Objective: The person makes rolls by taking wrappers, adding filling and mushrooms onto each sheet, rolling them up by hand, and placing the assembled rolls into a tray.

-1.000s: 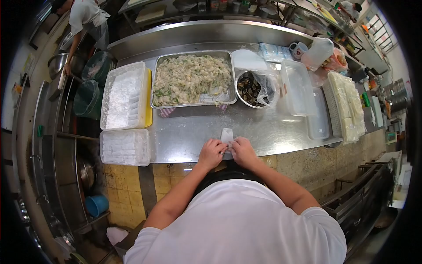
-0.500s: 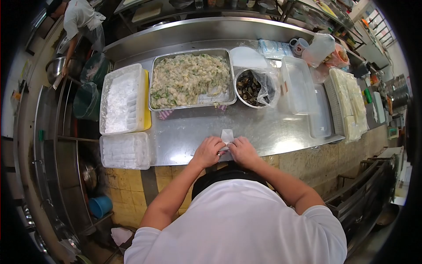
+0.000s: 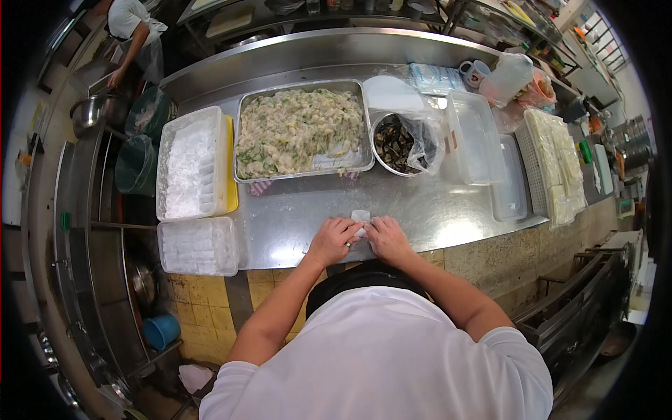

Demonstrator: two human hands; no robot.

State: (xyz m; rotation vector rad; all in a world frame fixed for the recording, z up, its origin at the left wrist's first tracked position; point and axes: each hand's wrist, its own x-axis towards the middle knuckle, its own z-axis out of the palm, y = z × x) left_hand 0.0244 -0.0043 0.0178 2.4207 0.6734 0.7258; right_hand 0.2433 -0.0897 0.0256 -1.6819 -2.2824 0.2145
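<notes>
Near the front edge of the steel table, my left hand (image 3: 333,241) and my right hand (image 3: 388,239) meet over a small white wrapper (image 3: 360,215). Fingertips of both hands are closed on its two sides, with its far end showing between them. My fingers hide whatever lies inside it. Beyond my hands stands a metal tray (image 3: 306,178) of pale, chunky filling (image 3: 297,129) flecked with green. A spoon or other tool is not visible in either hand.
At left are a plastic tub (image 3: 163,164) of white powdery pieces and a smaller tub (image 3: 199,245) of white rolls. A bowl (image 3: 395,168) holds dark pieces. Right of it stand a clear container (image 3: 472,136) and wrapped stacks (image 3: 556,164). A person (image 3: 133,38) works far left.
My hands stay on the wrapper, and less of its far end shows than before. At far left, the other person's arm has moved up and back from the metal bowl's front.
</notes>
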